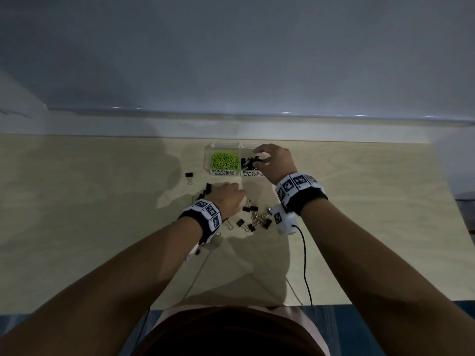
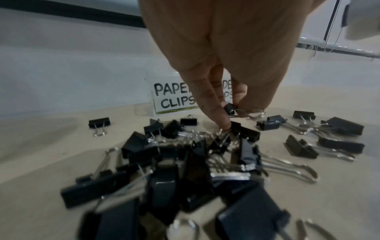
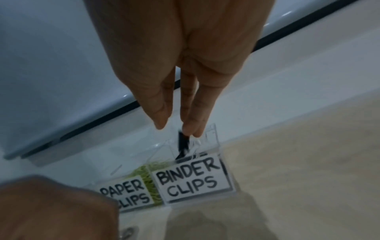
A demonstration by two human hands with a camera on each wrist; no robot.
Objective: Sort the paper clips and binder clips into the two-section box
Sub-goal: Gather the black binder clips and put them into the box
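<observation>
A clear two-section box (image 1: 208,153) stands at the back of the table. Its left section, labelled PAPER CLIPS, holds green paper clips (image 1: 224,160); its right section, labelled BINDER CLIPS (image 3: 193,179), holds black binder clips (image 1: 248,162). My right hand (image 1: 259,158) hovers over the right section with straight fingers and the thumb apart. A blurred black binder clip (image 3: 182,144) hangs just under the fingertips (image 3: 193,128). My left hand (image 1: 227,195) is down on a pile of loose binder clips (image 2: 185,154). It pinches one small binder clip (image 2: 230,108), while its index finger (image 2: 224,125) touches the pile.
More loose binder clips (image 1: 253,219) lie between my wrists, and a single one (image 1: 189,175) sits left of the box. A black cable (image 1: 305,253) runs from my right wrist to the table's near edge. A pale wall rises close behind the box.
</observation>
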